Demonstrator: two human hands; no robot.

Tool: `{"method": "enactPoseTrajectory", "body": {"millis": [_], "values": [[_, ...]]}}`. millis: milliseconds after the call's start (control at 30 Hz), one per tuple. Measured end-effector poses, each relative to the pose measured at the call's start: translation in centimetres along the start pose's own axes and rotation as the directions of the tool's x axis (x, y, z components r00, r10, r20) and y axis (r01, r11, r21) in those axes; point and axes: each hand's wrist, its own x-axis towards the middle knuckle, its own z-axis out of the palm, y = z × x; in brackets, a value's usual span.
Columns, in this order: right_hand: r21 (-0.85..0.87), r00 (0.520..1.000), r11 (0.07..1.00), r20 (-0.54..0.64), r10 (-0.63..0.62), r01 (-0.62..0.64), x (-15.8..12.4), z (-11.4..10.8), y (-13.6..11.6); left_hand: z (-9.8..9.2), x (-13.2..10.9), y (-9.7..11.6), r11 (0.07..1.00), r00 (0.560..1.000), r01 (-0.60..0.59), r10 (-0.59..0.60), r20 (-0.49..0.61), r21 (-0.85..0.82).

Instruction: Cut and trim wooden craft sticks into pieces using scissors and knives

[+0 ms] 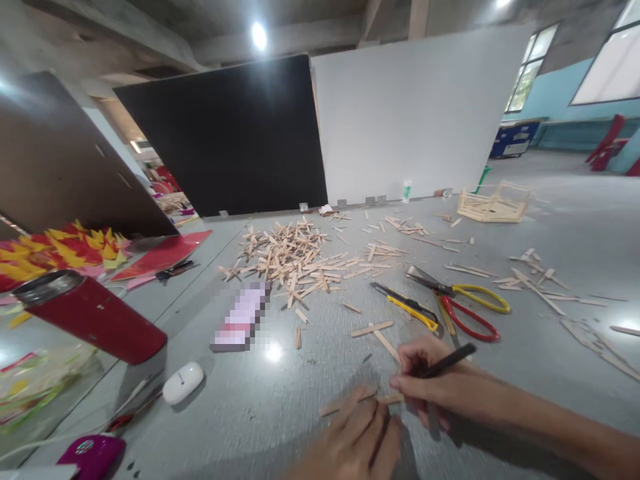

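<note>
My right hand (425, 383) pinches a black pen (453, 360), its back end tilted up to the right and its tip hidden by my fingers. Low in the middle, my left hand (357, 437) presses a flat wooden craft stick (334, 405) against the table, fingers bent over it. Another short stick piece (391, 399) lies between the two hands. Just beyond my right hand, two sticks meet, one crosswise (373, 329) and one slanting (386, 347). A yellow box cutter (410, 308) and scissors (463, 300) with red and yellow handles lie past it.
Craft sticks are heaped (290, 257) at the table's middle. A phone (243, 317), a white case (183, 383) and a red flask (95, 317) stand or lie leftward. A stick-built frame (494, 203) sits far right. Upright black (225, 133) and white (410, 113) boards close off the back.
</note>
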Motion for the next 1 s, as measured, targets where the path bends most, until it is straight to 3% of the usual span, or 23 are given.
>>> {"method": "enactPoseTrajectory", "body": {"millis": [100,267,400,1000], "values": [[-0.062,1.0,0.998,-0.002,-0.019,0.019,0.1,0.1,0.7,-0.7,0.0,0.0,1.0,0.995,-0.015,0.016,0.102,-0.012],[-0.193,0.99,0.971,0.001,-0.142,0.139,0.4,0.2,1.3,-1.6,0.5,0.0,0.999,0.995,-0.016,0.019,0.098,-0.028],[-0.218,0.984,0.962,-0.035,-0.173,0.162,0.4,0.1,1.4,-2.2,0.9,0.1,1.0,0.981,-0.019,0.02,0.194,-0.006],[-0.226,0.978,0.954,-0.026,-0.209,0.198,0.3,-0.4,1.5,-3.2,1.8,-0.1,0.999,0.996,-0.032,0.031,0.085,0.02]]}}
